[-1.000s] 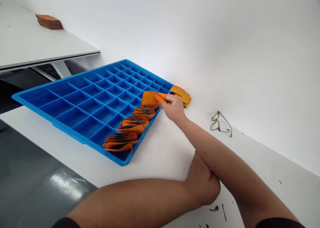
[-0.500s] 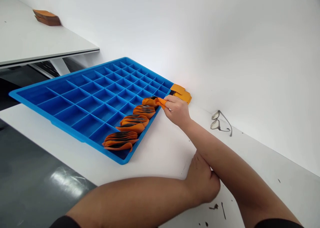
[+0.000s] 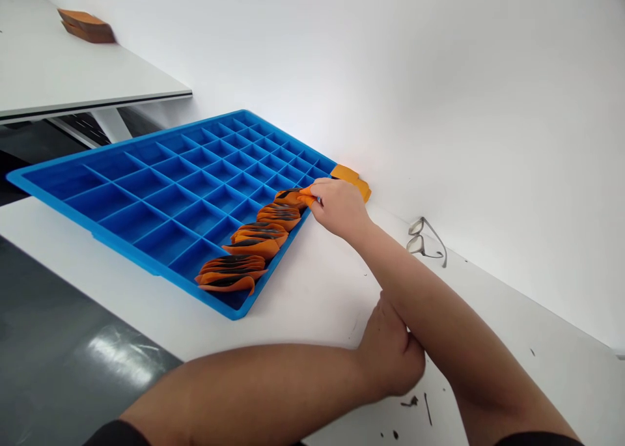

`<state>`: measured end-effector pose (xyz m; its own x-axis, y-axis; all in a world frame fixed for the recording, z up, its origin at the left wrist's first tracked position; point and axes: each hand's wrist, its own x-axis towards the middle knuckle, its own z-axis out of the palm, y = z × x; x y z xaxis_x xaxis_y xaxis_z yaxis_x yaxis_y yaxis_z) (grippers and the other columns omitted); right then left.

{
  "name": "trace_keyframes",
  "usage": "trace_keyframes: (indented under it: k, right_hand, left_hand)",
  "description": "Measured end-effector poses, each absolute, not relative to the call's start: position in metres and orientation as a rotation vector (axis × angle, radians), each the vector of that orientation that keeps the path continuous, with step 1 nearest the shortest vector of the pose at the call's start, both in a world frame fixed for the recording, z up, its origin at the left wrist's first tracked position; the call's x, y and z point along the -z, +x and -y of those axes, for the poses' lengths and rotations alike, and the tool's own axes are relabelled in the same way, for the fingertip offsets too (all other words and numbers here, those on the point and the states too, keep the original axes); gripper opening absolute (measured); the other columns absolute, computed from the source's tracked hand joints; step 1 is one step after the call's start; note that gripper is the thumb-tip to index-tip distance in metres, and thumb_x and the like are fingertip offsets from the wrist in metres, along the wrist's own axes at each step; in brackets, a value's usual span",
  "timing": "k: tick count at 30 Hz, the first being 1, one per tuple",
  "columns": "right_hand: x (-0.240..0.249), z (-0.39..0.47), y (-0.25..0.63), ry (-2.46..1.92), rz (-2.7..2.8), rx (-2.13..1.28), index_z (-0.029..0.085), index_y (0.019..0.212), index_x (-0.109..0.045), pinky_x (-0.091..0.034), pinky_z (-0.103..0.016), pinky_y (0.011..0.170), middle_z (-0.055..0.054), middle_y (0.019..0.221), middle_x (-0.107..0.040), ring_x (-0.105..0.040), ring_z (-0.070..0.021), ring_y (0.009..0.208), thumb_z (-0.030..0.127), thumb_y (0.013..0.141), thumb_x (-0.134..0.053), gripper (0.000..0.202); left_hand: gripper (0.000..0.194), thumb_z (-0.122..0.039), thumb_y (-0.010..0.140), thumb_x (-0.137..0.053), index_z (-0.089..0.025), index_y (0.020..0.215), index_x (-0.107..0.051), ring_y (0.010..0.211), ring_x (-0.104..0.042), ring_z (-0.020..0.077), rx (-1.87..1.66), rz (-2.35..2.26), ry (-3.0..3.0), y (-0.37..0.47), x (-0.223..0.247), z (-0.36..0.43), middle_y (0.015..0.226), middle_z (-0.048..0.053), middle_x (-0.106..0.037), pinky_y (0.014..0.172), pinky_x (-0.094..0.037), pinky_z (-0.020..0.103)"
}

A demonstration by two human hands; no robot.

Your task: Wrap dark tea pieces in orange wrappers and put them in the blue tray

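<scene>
Right arm is stretched way out across the white table (image 3: 303, 296), forearm running diagonally up and to the left, and the right hand (image 3: 338, 206) sits right at the near edge of the blue compartment tray (image 3: 161, 192). The fingers are curled in and there's an orange cot on the fingertip, pinching the orange pouch (image 3: 291, 198) that lies in one of the compartments along the tray's right-hand column, a good way up it. That pouch looks folded flat with a dark strip showing, and it's touching the hand. Below it in the same column there are three more bunches of orange pouches (image 3: 244, 254), each in its own compartment, fanned out a bit. The left hand (image 3: 393, 358) is tucked under the right forearm, closed into a loose fist and resting on the table; left forearm lies flat across the bottom of the view. I can't see anything held in it. Just past the tray's far right corner there's a small stack of orange pouches (image 3: 352, 179) sitting against the wall, right behind the right hand. A pair of glasses (image 3: 426, 241) lies on the table near the wall, off to the right. Another brownish stack (image 3: 85, 26) sits on a separate table far left.
</scene>
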<state>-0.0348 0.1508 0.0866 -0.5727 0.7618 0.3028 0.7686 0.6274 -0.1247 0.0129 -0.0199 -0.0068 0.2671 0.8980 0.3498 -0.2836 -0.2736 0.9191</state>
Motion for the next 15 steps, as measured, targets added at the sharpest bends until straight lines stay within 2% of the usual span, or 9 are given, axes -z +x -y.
trace_keyframes:
  k: [3,7,15]
  right_hand:
    - [-0.080,-0.152,-0.039,-1.307,2.423,-0.025,0.018,0.089,-0.075,-0.026,-0.030,0.058,-0.005,0.086,-0.071,-0.057,-0.0174,0.075,0.022,0.094,-0.058,0.018]
    - [-0.069,-0.148,-0.038,-1.329,2.305,-0.126,0.018,0.098,-0.073,-0.036,-0.029,0.063,-0.003,0.086,-0.073,-0.061,-0.0159,0.075,0.026,0.098,-0.056,0.020]
    - [-0.067,-0.142,-0.033,-1.379,2.206,-0.169,0.019,0.094,-0.072,-0.040,-0.030,0.064,-0.003,0.083,-0.074,-0.064,-0.0171,0.073,0.027,0.097,-0.054,0.020]
  left_hand:
    - [0.044,-0.007,0.075,-0.058,-0.022,0.116,-0.061,0.112,-0.063,0.0337,-1.261,-0.554,1.377,0.010,0.002,0.019,0.117,0.008,-0.069,0.092,-0.057,0.052]
    - [0.039,-0.007,0.079,-0.056,-0.022,0.114,-0.062,0.114,-0.064,0.0342,-1.233,-0.564,1.269,0.009,-0.002,0.022,0.118,0.009,-0.070,0.092,-0.057,0.050]
    - [0.045,-0.005,0.072,-0.059,-0.023,0.113,-0.063,0.114,-0.064,0.0372,-1.245,-0.575,1.292,0.010,0.002,0.025,0.116,0.008,-0.071,0.092,-0.057,0.053]
